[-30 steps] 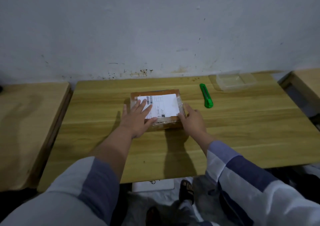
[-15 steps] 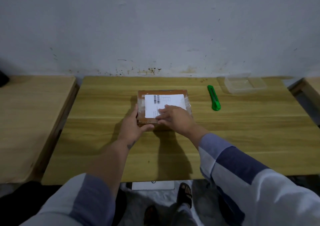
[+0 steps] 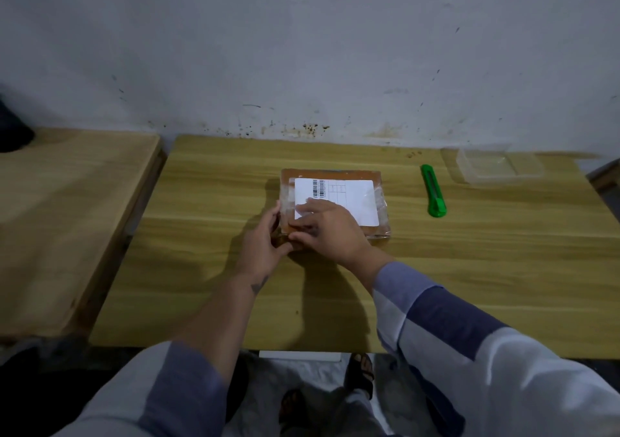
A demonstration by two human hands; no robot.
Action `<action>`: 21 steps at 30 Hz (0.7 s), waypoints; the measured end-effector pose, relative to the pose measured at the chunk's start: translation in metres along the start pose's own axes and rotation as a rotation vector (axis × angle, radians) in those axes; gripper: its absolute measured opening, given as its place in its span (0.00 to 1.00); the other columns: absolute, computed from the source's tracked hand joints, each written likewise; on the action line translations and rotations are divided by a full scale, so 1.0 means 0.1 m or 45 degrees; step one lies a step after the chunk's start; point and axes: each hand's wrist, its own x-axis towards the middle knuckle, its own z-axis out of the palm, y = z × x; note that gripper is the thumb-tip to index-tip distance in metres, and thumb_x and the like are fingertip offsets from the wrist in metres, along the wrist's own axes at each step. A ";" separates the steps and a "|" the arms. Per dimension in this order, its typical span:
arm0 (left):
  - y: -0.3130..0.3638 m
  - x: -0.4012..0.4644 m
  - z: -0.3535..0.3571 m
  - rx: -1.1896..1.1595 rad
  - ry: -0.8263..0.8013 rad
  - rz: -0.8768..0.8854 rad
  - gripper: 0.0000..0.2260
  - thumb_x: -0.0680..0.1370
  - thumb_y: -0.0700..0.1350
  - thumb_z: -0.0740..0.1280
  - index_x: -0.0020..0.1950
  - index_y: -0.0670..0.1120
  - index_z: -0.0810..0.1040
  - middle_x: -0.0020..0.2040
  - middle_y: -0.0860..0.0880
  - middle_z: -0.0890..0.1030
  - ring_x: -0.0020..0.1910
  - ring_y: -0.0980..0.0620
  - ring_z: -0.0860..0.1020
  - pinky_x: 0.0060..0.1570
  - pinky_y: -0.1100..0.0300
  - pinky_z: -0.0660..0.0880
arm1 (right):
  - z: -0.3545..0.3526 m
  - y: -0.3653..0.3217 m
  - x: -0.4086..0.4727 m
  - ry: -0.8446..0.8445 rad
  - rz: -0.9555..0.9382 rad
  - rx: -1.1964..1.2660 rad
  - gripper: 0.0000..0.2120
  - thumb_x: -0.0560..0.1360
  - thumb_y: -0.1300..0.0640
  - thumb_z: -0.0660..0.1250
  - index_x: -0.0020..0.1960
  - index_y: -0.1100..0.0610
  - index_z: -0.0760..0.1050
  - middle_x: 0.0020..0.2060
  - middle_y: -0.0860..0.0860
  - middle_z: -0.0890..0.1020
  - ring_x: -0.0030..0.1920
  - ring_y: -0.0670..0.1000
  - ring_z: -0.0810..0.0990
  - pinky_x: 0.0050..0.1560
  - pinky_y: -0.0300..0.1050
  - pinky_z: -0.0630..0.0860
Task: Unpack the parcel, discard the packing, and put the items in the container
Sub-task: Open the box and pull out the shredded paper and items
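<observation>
Parcel [image 3: 335,198] (taped, labelled) lies under right fingers [image 3: 310,216]; left hand [image 3: 261,248] alongside.

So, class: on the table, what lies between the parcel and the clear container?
The green cutter lies on the table between the parcel and the container, apart from both, in the head view.

Single head-worn view — forward and down, close over the table [image 3: 436,285], wall behind

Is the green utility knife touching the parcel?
Apart. The head view shows a bare strip of table between the green utility knife and the parcel.
</observation>
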 end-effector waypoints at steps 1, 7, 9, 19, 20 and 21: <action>-0.01 0.00 -0.01 0.021 -0.003 0.003 0.37 0.69 0.28 0.71 0.74 0.47 0.63 0.62 0.56 0.72 0.63 0.58 0.72 0.62 0.59 0.71 | 0.01 -0.02 0.00 0.033 -0.016 -0.014 0.16 0.71 0.47 0.71 0.55 0.53 0.82 0.58 0.55 0.81 0.61 0.57 0.77 0.60 0.53 0.74; 0.01 -0.01 -0.01 0.016 0.017 0.004 0.37 0.69 0.28 0.71 0.75 0.46 0.63 0.64 0.53 0.74 0.65 0.57 0.72 0.64 0.57 0.71 | 0.13 -0.13 0.03 0.137 -0.007 -0.031 0.10 0.70 0.49 0.70 0.48 0.52 0.84 0.50 0.52 0.83 0.50 0.57 0.80 0.50 0.56 0.77; 0.02 -0.01 -0.02 0.060 0.037 0.024 0.36 0.69 0.30 0.72 0.74 0.47 0.64 0.66 0.49 0.75 0.64 0.56 0.73 0.65 0.56 0.71 | 0.15 -0.15 0.03 0.151 0.026 0.002 0.08 0.69 0.50 0.70 0.46 0.51 0.84 0.50 0.51 0.82 0.52 0.57 0.78 0.52 0.57 0.75; 0.06 -0.05 0.01 0.259 0.083 0.062 0.33 0.72 0.30 0.70 0.74 0.46 0.64 0.65 0.46 0.77 0.59 0.58 0.73 0.52 0.74 0.67 | 0.18 -0.26 0.05 0.170 0.173 0.008 0.11 0.70 0.48 0.69 0.49 0.52 0.80 0.51 0.50 0.80 0.54 0.55 0.77 0.56 0.55 0.73; 0.06 -0.05 0.00 0.248 0.079 0.054 0.33 0.72 0.30 0.69 0.74 0.46 0.64 0.66 0.47 0.76 0.61 0.57 0.73 0.54 0.72 0.67 | 0.18 -0.27 0.05 0.185 0.190 0.022 0.10 0.70 0.49 0.69 0.47 0.53 0.80 0.50 0.50 0.80 0.52 0.54 0.78 0.54 0.54 0.74; 0.07 -0.05 0.00 0.231 0.075 0.046 0.33 0.72 0.30 0.69 0.74 0.46 0.64 0.66 0.48 0.76 0.62 0.56 0.73 0.56 0.71 0.68 | 0.18 -0.29 0.05 0.196 0.212 0.034 0.09 0.70 0.49 0.68 0.46 0.53 0.80 0.49 0.50 0.80 0.50 0.54 0.78 0.51 0.52 0.75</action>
